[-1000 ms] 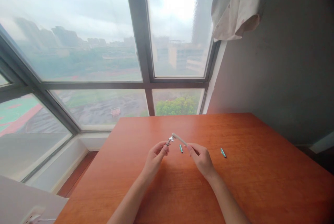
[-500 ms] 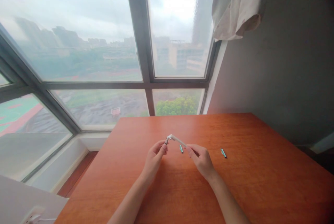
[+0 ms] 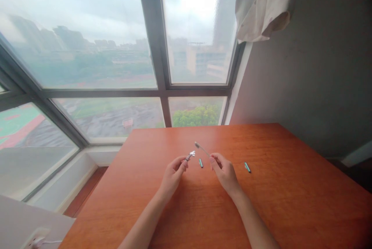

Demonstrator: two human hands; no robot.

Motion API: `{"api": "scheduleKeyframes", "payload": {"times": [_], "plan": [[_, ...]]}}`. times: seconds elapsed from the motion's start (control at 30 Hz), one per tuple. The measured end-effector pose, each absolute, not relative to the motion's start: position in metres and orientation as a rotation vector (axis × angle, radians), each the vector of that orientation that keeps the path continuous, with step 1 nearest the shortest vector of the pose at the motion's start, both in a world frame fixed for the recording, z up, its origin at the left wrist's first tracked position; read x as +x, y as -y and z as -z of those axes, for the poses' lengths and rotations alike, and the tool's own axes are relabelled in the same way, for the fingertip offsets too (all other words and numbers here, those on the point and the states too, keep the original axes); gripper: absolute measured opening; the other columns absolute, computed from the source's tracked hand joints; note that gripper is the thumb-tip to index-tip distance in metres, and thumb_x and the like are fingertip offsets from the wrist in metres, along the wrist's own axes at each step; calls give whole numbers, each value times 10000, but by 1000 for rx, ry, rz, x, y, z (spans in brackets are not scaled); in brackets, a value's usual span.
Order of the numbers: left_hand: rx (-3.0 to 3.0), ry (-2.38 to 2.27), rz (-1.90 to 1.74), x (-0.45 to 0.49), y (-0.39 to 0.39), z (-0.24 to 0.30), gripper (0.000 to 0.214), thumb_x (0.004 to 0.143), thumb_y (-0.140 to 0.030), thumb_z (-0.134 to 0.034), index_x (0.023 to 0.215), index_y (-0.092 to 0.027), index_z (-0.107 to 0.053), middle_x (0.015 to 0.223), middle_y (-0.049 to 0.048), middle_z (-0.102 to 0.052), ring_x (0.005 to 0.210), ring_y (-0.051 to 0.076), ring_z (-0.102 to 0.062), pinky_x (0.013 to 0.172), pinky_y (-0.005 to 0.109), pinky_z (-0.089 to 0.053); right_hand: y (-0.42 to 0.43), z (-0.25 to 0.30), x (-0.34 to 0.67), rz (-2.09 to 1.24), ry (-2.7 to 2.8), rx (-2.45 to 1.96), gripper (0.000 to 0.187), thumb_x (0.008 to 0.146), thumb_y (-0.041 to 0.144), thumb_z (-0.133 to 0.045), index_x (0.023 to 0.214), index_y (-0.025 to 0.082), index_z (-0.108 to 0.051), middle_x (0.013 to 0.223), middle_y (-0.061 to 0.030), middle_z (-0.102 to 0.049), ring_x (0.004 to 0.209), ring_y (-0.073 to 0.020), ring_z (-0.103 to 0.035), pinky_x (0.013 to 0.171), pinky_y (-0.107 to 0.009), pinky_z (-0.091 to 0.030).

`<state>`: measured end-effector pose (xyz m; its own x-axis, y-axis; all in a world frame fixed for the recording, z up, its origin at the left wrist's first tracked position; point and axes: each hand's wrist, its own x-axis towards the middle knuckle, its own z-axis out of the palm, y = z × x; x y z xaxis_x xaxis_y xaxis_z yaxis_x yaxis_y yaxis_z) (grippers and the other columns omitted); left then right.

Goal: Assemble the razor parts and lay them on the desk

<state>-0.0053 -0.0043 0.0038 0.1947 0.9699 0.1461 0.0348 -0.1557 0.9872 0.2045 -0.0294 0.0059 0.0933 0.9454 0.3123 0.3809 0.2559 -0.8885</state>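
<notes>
My left hand (image 3: 173, 173) is closed in a pinch on a small silver metal piece (image 3: 190, 155) that sticks out past its fingertips. My right hand (image 3: 223, 172) pinches a thin pale rod (image 3: 201, 148), which points up and to the left, its far end just above and right of the silver piece. The two parts are apart. Both hands hover low over the orange-brown wooden table (image 3: 261, 202). A small teal cylinder (image 3: 200, 162) lies on the table between my hands. A second teal cylinder (image 3: 247, 167) lies to the right of my right hand.
A large window (image 3: 116, 47) with dark frames stands behind the table's far edge. A pale garment (image 3: 261, 5) hangs at the upper right against a grey wall (image 3: 319, 67). A white socket with a cable (image 3: 36, 241) sits at the bottom left.
The rod and the silver piece were joined at their tips before; now they are separated, with the rod lifted and tilted up by my right hand. The camera view dipped slightly.
</notes>
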Motion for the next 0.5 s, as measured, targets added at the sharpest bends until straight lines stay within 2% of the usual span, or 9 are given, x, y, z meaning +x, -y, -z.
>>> {"api": "scheduleKeyframes", "payload": {"times": [0.13, 0.3, 0.5], "plan": [[1446, -1050, -1157, -7, 3, -5, 309, 829, -432, -589, 938, -156, -673, 703, 7, -555, 680, 152, -487, 637, 245, -396, 27, -7, 215, -557, 1452, -1386, 297, 921, 426, -413, 818, 184, -551, 593, 22, -541, 552, -131, -536, 547, -207, -397], [1441, -1092, -1169, -7, 2, -5, 315, 825, -433, -582, 941, -153, -667, 704, 6, -556, 675, 151, -494, 638, 248, -406, 26, -7, 248, -335, 1339, -1693, 305, 878, 433, -432, 818, 190, -608, 745, -51, -669, 680, -182, -610, 612, -241, -424], [1439, -1116, -1143, -6, 3, -5, 338, 812, -446, -585, 949, -148, -665, 692, 7, -570, 656, 150, -500, 628, 250, -407, 32, 2, 288, -206, 1386, -2129, 254, 821, 368, -480, 707, 205, -638, 722, -54, -688, 645, -192, -611, 531, -245, -368]]}}
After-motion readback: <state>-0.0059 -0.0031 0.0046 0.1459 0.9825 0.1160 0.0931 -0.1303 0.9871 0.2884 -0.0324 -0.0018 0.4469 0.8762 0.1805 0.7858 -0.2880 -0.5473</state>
